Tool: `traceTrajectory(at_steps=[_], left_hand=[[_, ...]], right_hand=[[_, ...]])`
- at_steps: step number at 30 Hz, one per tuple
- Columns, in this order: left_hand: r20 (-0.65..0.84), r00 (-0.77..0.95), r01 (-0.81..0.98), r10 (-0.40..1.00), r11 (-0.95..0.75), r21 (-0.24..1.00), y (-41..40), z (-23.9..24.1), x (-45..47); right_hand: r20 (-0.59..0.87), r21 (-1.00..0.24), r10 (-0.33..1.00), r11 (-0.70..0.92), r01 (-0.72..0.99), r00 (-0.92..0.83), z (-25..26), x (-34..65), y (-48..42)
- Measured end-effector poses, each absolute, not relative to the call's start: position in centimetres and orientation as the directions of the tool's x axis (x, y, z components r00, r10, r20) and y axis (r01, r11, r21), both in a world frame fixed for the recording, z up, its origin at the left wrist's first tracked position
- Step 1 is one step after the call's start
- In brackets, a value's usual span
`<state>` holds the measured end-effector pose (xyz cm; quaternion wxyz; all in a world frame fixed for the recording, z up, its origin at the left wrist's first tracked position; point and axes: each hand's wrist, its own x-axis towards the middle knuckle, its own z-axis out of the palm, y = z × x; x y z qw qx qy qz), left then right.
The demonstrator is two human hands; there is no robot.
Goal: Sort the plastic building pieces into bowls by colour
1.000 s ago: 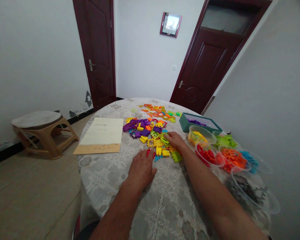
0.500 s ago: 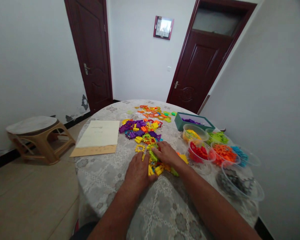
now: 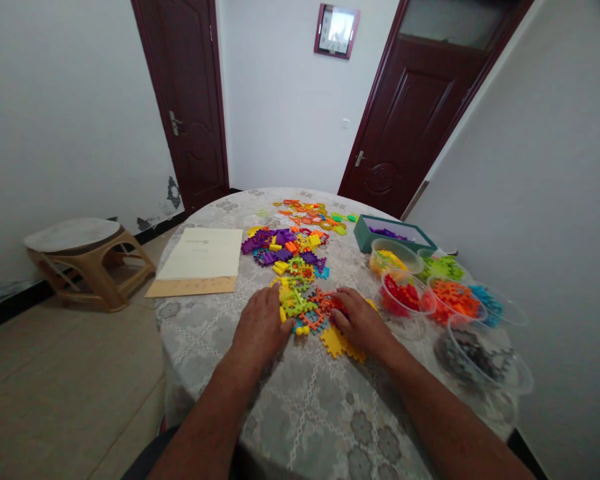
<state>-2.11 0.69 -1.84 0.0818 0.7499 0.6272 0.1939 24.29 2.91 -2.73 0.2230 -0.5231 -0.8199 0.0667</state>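
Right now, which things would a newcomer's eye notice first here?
First, the bright mixed plastic pieces spread down the middle of the table, with the left hand and right hand at their near end. Next, the clear tubs on the right, each holding mostly one colour. Behind, two dark red doors stand out against pale walls.

Your left hand (image 3: pixel 263 323) and right hand (image 3: pixel 364 325) are bare, and so are your forearms (image 3: pixel 213 403) as far as the view reaches. Dark cloth (image 3: pixel 147 461) shows beside the left one, perhaps your trouser leg; shadow hides its details.
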Motion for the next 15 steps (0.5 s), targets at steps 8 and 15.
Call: traceTrajectory(at_steps=[8, 15], left_hand=[[0.107, 0.204, 0.925, 0.973, -0.227, 0.304, 0.8, -1.3, -0.6], [0.081, 0.377, 0.855, 0.923, -0.380, 0.352, 0.2, -1.1, 0.0]], right_hand=[[0.421, -0.262, 0.869, 0.390, 0.883, -0.259, -2.7, 26.8, 3.4], [0.207, -0.185, 0.928, 0.347, 0.919, -0.309, -1.1, 28.0, 1.8]])
